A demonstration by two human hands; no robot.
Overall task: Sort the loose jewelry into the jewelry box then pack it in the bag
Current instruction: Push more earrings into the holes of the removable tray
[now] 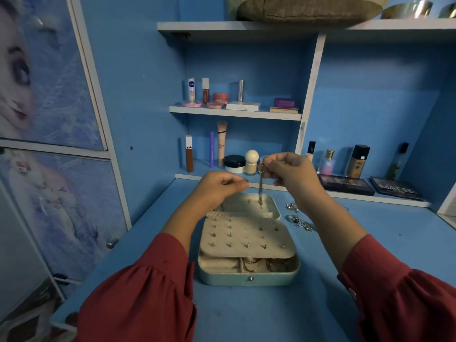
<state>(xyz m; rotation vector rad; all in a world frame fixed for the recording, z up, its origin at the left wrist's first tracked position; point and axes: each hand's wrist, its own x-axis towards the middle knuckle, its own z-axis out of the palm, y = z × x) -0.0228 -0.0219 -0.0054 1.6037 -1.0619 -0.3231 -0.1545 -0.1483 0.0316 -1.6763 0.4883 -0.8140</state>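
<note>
R hand (288, 170) raised over far half of the jewelry box (248, 245); fingers pinched together on top end of a chain (260, 187), gold-toned; chain hangs plumb, lower end dipping into the box's far tray near its back wall; can't tell if tip touches lining. L hand (223, 186) alongside, just left of chain, fingers curled in, thumb against index; whether it holds anything, can't tell; no contact w/ chain seen.

Box sits mid-worktop (320, 304), lid open flat away from person; pale teal shell, rounded corners, small metal snap on near wall; cream fabric lining. Earring panel (246, 236) w/ rows of holes lies over near half, several studs seated; gold rings (254, 264) in front compartments below it.

Loose silver pieces (299, 219), incl. a ring and tangled chain, on worktop just right of box, still unsorted; so sorting looks partway, est.; bag not in view.

Handling, judged: chain light, limp, fine links; no stiffness, will pool and knot if dropped in a heap; best held at clasp end, lowered slowly so it coils or lies along tray; second hand to guide tail. Snag risk on stud posts if swung toward the panel. Silver pieces small, slippery on smooth painted top; pinch singly, tangle prob needs teasing apart. Box rigid, light-looking; grip by both side walls once shut.
</note>
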